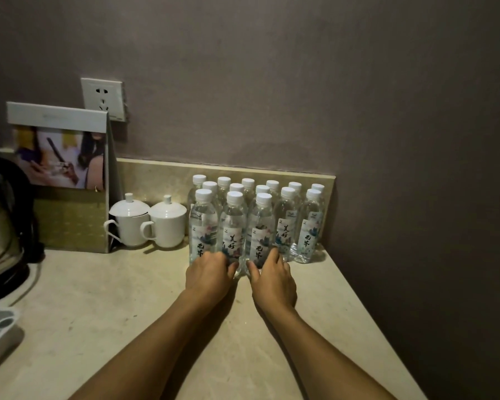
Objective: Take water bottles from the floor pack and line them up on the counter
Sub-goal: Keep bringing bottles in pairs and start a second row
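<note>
- L hand [210, 272] grips middle front bottle [233, 226] low; R hand [272, 277] grips its 3 o'clock neighbour [261, 229].
- Bottles stand on counter [98, 313], 12 o'clock, by wall.
- Full, heavyish, thin plastic, slick; hold low.

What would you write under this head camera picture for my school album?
Two hands, left hand and right hand, grip front-row water bottles lined up on the counter beside two lidded cups.
</note>
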`<state>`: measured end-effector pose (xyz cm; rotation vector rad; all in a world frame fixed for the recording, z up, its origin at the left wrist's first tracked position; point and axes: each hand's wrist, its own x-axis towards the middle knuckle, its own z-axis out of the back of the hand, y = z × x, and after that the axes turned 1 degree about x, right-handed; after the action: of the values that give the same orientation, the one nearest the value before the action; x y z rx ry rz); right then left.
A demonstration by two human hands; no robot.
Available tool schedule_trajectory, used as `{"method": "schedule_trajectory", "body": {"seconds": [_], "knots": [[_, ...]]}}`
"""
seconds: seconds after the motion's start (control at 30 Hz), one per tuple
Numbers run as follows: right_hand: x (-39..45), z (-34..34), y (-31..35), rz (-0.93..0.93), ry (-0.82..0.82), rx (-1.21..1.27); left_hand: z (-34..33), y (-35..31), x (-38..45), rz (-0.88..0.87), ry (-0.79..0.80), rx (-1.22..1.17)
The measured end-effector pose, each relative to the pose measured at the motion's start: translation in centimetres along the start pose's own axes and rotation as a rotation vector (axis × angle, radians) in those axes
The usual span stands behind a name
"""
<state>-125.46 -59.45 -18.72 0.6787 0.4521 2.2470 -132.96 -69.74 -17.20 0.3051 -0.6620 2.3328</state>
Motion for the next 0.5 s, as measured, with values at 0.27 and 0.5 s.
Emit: {"method": "schedule_trajectory", "body": {"seconds": [0.27, 0.5], "knots": [[-0.21, 0.3, -0.09, 0.001, -0.01, 0.005, -0.03, -0.02, -0.42, 0.036, -0.042, 0.002], [-0.11, 0.26, 0.04, -0.001, -0.014, -0.015, 0.09, -0.13, -0.39, 0.04, -0.062, 0.018]]}}
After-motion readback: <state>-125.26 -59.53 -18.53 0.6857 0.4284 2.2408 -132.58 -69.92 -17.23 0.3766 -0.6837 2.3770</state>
